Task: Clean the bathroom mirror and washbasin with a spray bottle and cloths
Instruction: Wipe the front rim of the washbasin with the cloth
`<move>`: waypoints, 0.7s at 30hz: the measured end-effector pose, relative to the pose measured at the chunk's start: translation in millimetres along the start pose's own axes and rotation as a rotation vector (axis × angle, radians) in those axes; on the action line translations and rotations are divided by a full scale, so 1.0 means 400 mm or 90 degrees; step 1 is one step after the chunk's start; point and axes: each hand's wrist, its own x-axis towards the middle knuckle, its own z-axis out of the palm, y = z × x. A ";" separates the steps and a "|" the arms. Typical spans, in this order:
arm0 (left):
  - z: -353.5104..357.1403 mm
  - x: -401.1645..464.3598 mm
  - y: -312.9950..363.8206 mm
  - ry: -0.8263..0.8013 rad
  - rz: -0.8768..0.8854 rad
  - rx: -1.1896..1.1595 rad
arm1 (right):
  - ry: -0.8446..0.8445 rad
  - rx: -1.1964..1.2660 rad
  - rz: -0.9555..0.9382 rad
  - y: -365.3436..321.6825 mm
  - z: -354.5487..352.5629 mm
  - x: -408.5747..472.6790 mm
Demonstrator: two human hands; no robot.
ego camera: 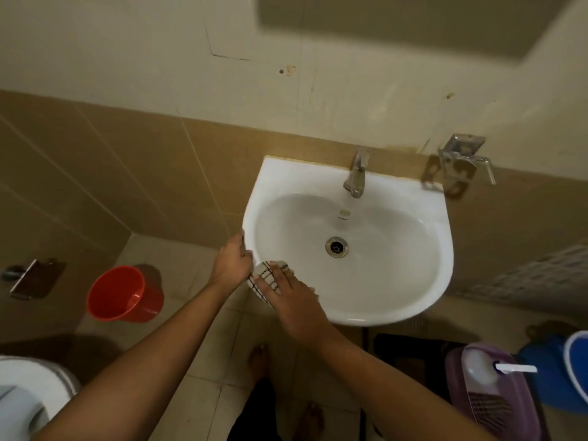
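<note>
A white washbasin (397,300) hangs on the tiled wall, with a metal tap (357,175) at its back and a drain (336,247) in the bowl. My right hand (292,300) presses a white checked cloth (265,278) flat against the basin's front-left rim, fingers spread over it. My left hand (234,259) grips the basin's left edge just beside the cloth. The mirror's lower edge (397,23) shows blurred at the top. A spray bottle (483,374) lies on a purple stool at the lower right.
A red bucket (122,294) stands on the floor to the left. A toilet (25,399) fills the bottom-left corner. A blue bucket (569,374) and purple stool (496,405) are at the lower right. A metal holder (461,160) juts from the wall beside the tap.
</note>
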 end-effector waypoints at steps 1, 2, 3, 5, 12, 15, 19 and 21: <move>0.012 -0.017 0.002 0.007 0.018 0.026 | 0.015 -0.027 -0.016 0.013 -0.004 -0.044; 0.019 -0.028 0.001 0.018 0.034 0.053 | 0.029 -0.060 -0.035 0.030 -0.008 -0.081; 0.023 -0.031 0.000 0.030 0.045 0.073 | 0.039 -0.095 -0.049 0.049 -0.010 -0.110; 0.037 -0.043 0.006 0.036 0.061 0.126 | 0.051 -0.138 -0.054 0.088 -0.022 -0.171; 0.052 -0.050 0.021 -0.030 0.143 0.318 | 0.067 -0.231 0.002 0.198 -0.053 -0.279; 0.050 -0.045 0.011 -0.042 0.170 0.361 | 0.070 -0.231 0.053 0.188 -0.045 -0.281; 0.054 -0.033 0.004 -0.082 0.243 0.422 | 0.026 -0.198 0.151 0.103 -0.030 -0.217; 0.051 -0.030 0.003 -0.100 0.267 0.431 | -0.017 -0.170 0.184 0.044 -0.019 -0.162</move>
